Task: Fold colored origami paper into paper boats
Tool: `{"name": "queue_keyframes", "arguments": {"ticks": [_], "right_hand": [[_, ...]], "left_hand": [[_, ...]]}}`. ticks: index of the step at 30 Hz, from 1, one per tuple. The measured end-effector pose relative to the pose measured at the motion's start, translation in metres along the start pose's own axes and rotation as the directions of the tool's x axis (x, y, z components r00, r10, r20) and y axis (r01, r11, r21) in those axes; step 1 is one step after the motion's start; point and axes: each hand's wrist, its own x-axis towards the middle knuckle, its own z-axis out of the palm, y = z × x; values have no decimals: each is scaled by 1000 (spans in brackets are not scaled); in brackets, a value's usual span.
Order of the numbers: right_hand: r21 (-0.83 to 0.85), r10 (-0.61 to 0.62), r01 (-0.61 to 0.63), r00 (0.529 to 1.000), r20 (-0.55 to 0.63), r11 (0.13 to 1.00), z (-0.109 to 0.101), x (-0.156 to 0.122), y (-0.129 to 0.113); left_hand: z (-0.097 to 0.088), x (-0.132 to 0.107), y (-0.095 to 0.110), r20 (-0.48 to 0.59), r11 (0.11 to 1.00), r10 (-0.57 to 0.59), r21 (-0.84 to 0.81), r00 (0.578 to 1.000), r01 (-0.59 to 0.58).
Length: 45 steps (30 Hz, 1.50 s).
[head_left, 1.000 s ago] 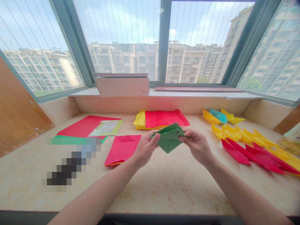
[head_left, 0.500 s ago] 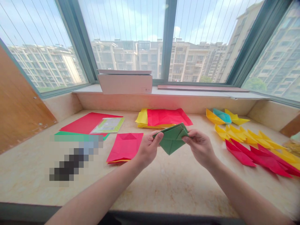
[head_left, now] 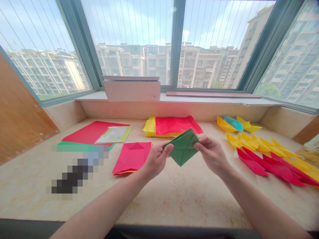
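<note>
A dark green folded paper [head_left: 183,148], shaped like a diamond with one corner pointing down, is held above the counter between my two hands. My left hand [head_left: 159,156] pinches its left corner, thumb on the near face. At the right corner, my right hand [head_left: 211,152] grips it between thumb and fingers. Creases cross the green face, and layers show along its upper left edge. Just left of my left hand lies a small stack of red and yellow paper [head_left: 132,157]. Behind the green paper rests a larger pile of red and yellow sheets [head_left: 178,125].
Several folded paper boats stand at the right: yellow boats [head_left: 256,142], red boats [head_left: 276,167] and a teal boat [head_left: 233,123]. Red sheets [head_left: 84,131] and a clear packet [head_left: 116,134] lie at the left. A white box [head_left: 132,90] stands on the windowsill.
The green paper's front layer now lies flatter at the right corner, where a raised flap showed before. Both hands keep their hold, and the view has shifted slightly.
</note>
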Motion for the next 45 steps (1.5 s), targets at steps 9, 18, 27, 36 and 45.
{"name": "queue_keyframes", "arguments": {"ticks": [9,18,27,36,45], "right_hand": [[5,9,-9,1000,3,1000,2,-1,0],[3,-17,17,1000,13,1000,3,0,-3],[-78,3,-5,1000,-26,997,6,0,-10],[-178,62,-66,998,-26,982,7,0,-7],[-355,-43,40,999,-3,934,-3,1,-11]], "left_hand": [[-4,-1,-6,-17,999,35,38,999,-34],[-2,-2,-2,-25,997,26,70,999,-24],[2,-3,0,-42,1000,-7,0,999,7],[3,2,-2,-110,993,-31,-114,993,18],[-11,0,17,33,941,-37,336,999,24]]}}
